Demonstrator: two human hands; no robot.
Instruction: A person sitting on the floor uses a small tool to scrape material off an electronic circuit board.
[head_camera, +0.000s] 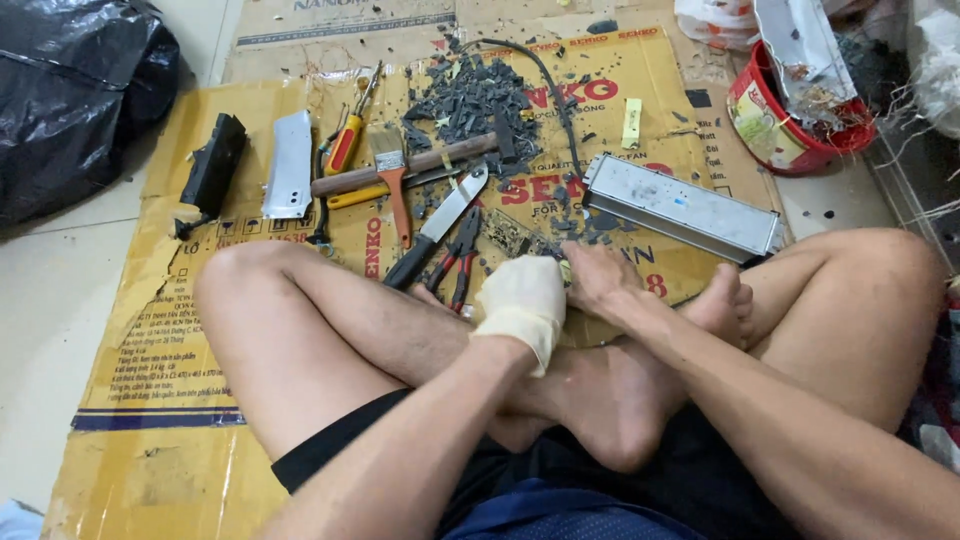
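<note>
Head view was pointed down at crossed bare legs on flattened yellow cardboard (150, 330). Left hand (522, 305), in a pale glove, was seen curled downward just above the shins; right hand (598, 280), bare, was pressed close beside it, fingers bent over something small at the cardboard; whether anything was gripped could not be told for either hand. A circuit board (510, 235) littered with dark chips was found just ahead of both hands. Red-handled pliers (458, 262) and a black-handled knife (435, 228) were laid just left of the glove, near the left knee. Further out a paintbrush (392, 180), a wooden-handled hammer (410, 165) and a yellow-and-red screwdriver (345, 140) were crossed over one another. A pile of dark fragments (470, 100) was heaped beyond them, with a black cable (555, 95) curved past it. A long grey metal case (680, 208) was set at an angle near the right shin. Free cardboard was left only at the near left corner; bare tile (40, 290) ran along the left edge. Red block lettering was printed across the cardboard's middle, small blue print and a blue stripe at its near left. A red tub (775, 125) with a pale label stood far right; a black bag (70, 90) filled the far left corner.
</note>
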